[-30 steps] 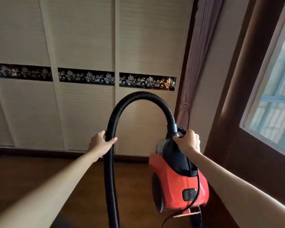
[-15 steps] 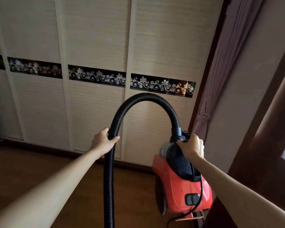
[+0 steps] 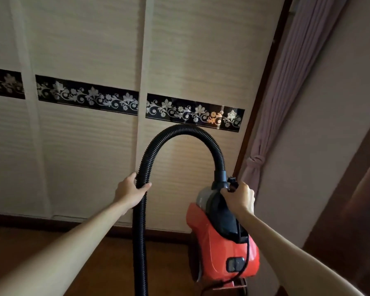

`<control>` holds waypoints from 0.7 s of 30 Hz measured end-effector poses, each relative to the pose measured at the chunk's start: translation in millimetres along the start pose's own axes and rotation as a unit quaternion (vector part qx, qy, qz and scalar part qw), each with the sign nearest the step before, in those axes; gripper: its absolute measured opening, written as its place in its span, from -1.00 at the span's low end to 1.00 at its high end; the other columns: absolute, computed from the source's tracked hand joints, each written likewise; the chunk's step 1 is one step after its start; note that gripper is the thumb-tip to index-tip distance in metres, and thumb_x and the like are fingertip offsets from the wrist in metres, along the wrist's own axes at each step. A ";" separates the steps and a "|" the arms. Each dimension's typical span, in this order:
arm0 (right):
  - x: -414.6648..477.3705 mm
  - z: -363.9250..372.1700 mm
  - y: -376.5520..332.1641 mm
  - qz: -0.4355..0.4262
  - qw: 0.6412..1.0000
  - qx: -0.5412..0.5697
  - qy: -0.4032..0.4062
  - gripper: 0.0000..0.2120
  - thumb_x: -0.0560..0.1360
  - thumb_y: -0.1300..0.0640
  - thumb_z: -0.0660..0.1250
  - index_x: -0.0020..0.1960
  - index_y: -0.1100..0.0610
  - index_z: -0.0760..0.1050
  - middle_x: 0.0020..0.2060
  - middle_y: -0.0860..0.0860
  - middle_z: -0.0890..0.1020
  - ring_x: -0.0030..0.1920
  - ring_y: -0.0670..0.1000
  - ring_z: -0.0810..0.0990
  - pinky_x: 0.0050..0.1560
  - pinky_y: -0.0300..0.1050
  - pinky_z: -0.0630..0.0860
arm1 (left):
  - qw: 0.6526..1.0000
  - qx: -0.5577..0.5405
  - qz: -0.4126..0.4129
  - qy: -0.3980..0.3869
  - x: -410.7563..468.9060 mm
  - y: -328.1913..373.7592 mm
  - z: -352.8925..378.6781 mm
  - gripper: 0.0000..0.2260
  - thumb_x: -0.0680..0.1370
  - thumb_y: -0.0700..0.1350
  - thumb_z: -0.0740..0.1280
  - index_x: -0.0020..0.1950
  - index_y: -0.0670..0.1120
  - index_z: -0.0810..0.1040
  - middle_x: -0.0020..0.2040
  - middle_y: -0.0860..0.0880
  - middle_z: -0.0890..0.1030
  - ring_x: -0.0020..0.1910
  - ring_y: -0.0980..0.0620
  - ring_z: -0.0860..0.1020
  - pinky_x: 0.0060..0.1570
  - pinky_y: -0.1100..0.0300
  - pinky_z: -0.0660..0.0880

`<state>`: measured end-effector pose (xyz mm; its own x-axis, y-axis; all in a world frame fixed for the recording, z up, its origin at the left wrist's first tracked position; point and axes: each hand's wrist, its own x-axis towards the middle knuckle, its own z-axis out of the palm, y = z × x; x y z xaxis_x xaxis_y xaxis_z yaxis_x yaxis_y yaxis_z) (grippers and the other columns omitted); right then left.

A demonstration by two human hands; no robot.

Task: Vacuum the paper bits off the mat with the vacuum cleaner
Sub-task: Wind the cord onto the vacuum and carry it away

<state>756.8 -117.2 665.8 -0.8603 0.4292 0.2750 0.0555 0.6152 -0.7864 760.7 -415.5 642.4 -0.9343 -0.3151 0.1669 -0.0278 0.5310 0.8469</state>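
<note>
A red canister vacuum cleaner with a black top hangs lifted off the floor at the lower right. My right hand is closed around its black carrying handle. A black ribbed hose arches up from the vacuum's front and drops down on the left, running out of the bottom of the view. My left hand grips that hose on its descending side. A black power cord dangles over the red body. No mat or paper bits are in view.
Cream sliding wardrobe doors with a black floral band fill the view ahead. A tied mauve curtain hangs at the right beside a beige wall. Dark wooden floor lies below, with a dark wooden frame at far right.
The view has swung left: the window at the right has gone out of sight and the wardrobe doors fill more of the frame. Both hands keep their grips on hose and handle.
</note>
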 end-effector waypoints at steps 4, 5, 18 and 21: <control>37.2 24.2 2.4 0.038 0.998 0.021 0.034 -0.65 0.40 0.01 0.43 0.07 0.20 0.50 -0.13 0.08 0.55 -0.13 0.13 0.50 -0.17 -0.09 0.44 | 0.999 0.006 0.036 -0.013 51.3 1.3 36.0 -0.78 0.54 0.05 0.41 0.01 -0.04 0.44 -0.14 0.08 0.55 -0.22 0.03 0.57 -0.19 0.07 0.59; 47.3 28.6 2.8 0.045 0.998 0.022 0.040 -0.66 0.40 0.02 0.43 0.07 0.20 0.50 -0.15 0.06 0.52 -0.15 0.11 0.48 -0.17 -0.09 0.43 | 0.999 0.006 0.045 -0.019 64.0 2.6 43.8 -0.78 0.54 0.05 0.41 0.01 -0.04 0.46 -0.15 0.07 0.57 -0.22 0.02 0.57 -0.21 0.09 0.57; 181.7 117.0 41.8 0.088 0.994 -0.001 0.065 -0.68 0.40 0.05 0.42 0.05 0.23 0.55 -0.20 0.07 0.54 -0.20 0.13 0.53 -0.24 -0.09 0.48 | 0.994 0.018 0.073 -0.077 225.8 -7.0 148.1 -0.80 0.54 0.01 0.41 0.00 -0.07 0.47 -0.19 0.11 0.55 -0.25 0.02 0.58 -0.31 0.16 0.48; 221.0 139.3 54.2 0.100 0.993 -0.004 0.068 -0.71 0.43 0.07 0.42 0.05 0.24 0.54 -0.19 0.07 0.54 -0.19 0.13 0.54 -0.22 -0.06 0.51 | 0.991 0.026 0.084 -0.104 273.9 -8.4 181.5 -0.79 0.54 0.02 0.41 -0.03 -0.07 0.46 -0.20 0.06 0.57 -0.21 -0.04 0.59 -0.26 0.13 0.48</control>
<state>499.1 -81.1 606.9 -0.7554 0.6284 0.1855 0.2236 0.5133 -0.8286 440.6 -363.5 589.4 -0.9803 -0.0530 0.1902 0.1204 0.6030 0.7886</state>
